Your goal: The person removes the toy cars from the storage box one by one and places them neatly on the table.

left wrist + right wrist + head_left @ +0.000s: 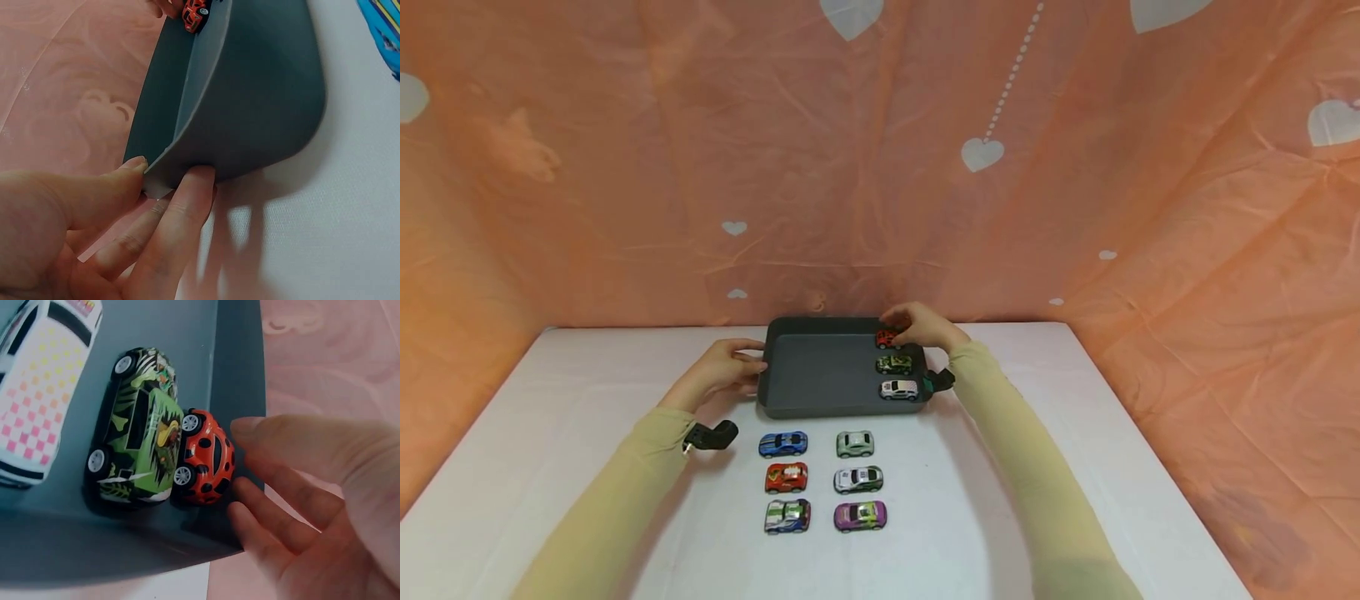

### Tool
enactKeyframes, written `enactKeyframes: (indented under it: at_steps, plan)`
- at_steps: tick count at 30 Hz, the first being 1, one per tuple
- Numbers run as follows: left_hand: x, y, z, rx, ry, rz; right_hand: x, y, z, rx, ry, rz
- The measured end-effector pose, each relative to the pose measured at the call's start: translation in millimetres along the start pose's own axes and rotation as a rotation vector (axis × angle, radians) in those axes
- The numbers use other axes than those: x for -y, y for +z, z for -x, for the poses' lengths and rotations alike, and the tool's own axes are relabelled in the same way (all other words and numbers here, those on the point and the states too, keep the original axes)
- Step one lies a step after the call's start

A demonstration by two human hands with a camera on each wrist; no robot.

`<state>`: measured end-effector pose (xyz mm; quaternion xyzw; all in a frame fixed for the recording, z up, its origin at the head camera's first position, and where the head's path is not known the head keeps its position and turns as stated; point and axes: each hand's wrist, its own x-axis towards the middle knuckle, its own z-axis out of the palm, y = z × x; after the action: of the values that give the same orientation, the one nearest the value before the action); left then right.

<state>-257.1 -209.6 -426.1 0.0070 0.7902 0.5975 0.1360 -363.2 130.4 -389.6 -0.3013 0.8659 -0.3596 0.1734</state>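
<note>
In the head view, a dark grey rectangular tray (820,375) is set between the two hands on a white-covered table (602,392). The tray's near-left corner region is gripped by the left hand (721,367): in the left wrist view the rim is pinched, with the thumb on one side and fingers pressed to the outer wall. The right hand (928,325) is held apart from the left, at the tray's far corner on its own side. Its fingers are loosely curved and spread around a red ladybug-spotted toy car (209,459); no firm grip is seen, and whether the car is touched cannot be told.

Three cars are placed in the tray, in a column at the right hand's side: the ladybug car beneath that hand, then a green jungle-print car (164,444), then a white checker-roofed car (44,406) nearest the body. The tray floor toward the left hand is left uncovered.

Six cars are left outside, nearer the body than both hands. Closer to the left hand's side are lined up a blue striped car (783,444), a red car (786,477) and a white-green-blue car (787,517); toward the right forearm, a pale green car (855,444), a white-and-grey car (858,479) and a purple-and-lime car (861,517). By this count, the tray's filling is judged about one third done.
</note>
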Motion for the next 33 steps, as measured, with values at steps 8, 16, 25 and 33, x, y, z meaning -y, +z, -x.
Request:
enactKeyframes:
  at_steps: [8, 16, 25, 33]
  plan:
    - [-0.3, 0.4, -0.9, -0.007, 0.01, -0.015, -5, 2, -5, 0.002, 0.011, 0.0]
    - [-1.0, 1.8, -1.1, 0.0, 0.002, -0.016, -3, 4, -8, 0.021, 0.008, 0.003]
    - [-3.1, 2.7, -1.5, -0.01, -0.007, -0.019, -3, 3, -16, 0.064, 0.037, -0.029]
    - [-1.5, -0.3, -1.0, -0.01, -0.011, -0.032, -30, 7, -31, 0.106, -0.027, -0.026]
